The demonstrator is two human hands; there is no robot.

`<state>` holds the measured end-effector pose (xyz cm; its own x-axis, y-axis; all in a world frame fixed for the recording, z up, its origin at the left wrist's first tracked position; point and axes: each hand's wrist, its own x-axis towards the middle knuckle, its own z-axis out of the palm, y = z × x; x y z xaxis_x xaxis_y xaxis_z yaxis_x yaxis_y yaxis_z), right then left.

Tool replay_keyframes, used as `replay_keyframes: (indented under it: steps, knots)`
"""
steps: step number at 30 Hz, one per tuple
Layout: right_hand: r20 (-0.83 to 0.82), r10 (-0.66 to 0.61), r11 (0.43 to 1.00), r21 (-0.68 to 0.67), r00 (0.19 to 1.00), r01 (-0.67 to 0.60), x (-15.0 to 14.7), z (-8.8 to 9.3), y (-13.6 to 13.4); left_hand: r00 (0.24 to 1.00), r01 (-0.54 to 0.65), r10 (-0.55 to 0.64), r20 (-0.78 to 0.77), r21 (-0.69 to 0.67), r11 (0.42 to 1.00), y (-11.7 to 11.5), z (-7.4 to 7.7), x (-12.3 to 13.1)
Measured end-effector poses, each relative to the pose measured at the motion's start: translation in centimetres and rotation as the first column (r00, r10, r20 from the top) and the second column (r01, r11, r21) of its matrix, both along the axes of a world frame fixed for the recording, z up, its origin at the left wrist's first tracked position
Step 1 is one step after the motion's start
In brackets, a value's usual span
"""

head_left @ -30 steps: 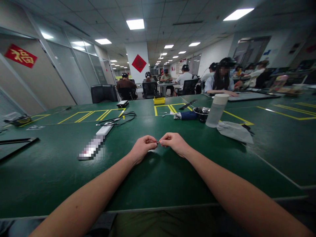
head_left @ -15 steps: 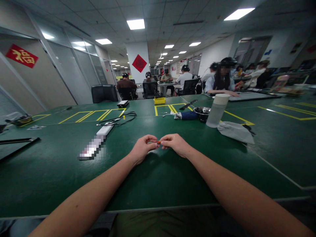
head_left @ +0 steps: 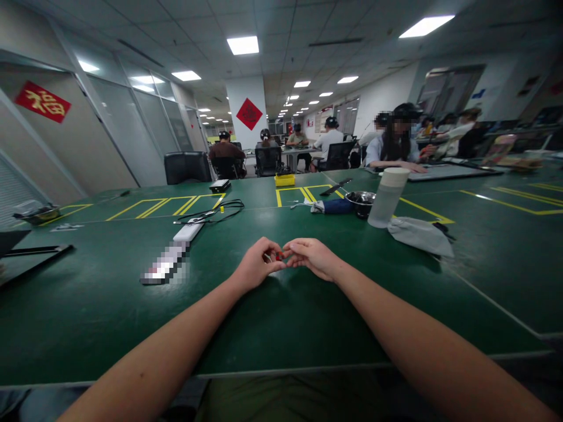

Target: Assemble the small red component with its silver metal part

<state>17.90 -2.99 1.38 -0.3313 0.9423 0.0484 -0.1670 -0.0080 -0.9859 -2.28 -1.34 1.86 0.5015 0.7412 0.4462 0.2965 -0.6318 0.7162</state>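
Note:
Over the green table [head_left: 229,328], my two hands meet at the fingertips. My left hand [head_left: 259,264] is closed, with thumb and fingers bent round a small red piece [head_left: 278,257]; the piece is too small and too covered to tell its kind. A pale, thin bit shows beside it inside the same grip. My right hand [head_left: 311,258] has its fingers curled and its fingertips right up against the red piece. Whether these fingertips also hold a part of it is hidden.
Left of my hands lie a white power strip [head_left: 189,230], a black cable [head_left: 226,212] and a blurred-out object [head_left: 166,264]. To the right stand a bottle [head_left: 387,196], a metal bowl [head_left: 363,202], a blue pouch [head_left: 336,206] and a grey pouch [head_left: 420,235]. A person [head_left: 396,146] sits across the table.
The pinched fingertips have shifted: my left fingers curl more round the piece, which now looks redder, and my right fingers have loosened slightly. A dark shape has appeared at the far left edge.

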Motion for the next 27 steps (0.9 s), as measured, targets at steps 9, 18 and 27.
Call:
replay_keyframes:
  steps: [9, 18, 27]
  knots:
    - [-0.036, 0.205, 0.974, -0.096, 0.978, -0.207, -0.3, 0.2, -0.5, 0.996, 0.086, -0.082, -0.044, 0.095, 0.992, -0.5, 0.3, 0.2]
    - [-0.012, 0.186, 0.981, -0.055, 0.983, -0.186, -0.4, 0.1, -0.8, 0.990, 0.126, -0.120, -0.076, 0.088, 0.988, -0.9, 0.4, 0.6]
    - [-0.088, 0.002, 0.996, -0.094, 0.996, -0.011, 0.1, -0.2, 0.5, 0.981, 0.174, -0.167, -0.096, 0.072, 0.982, -1.2, 0.5, 0.6]
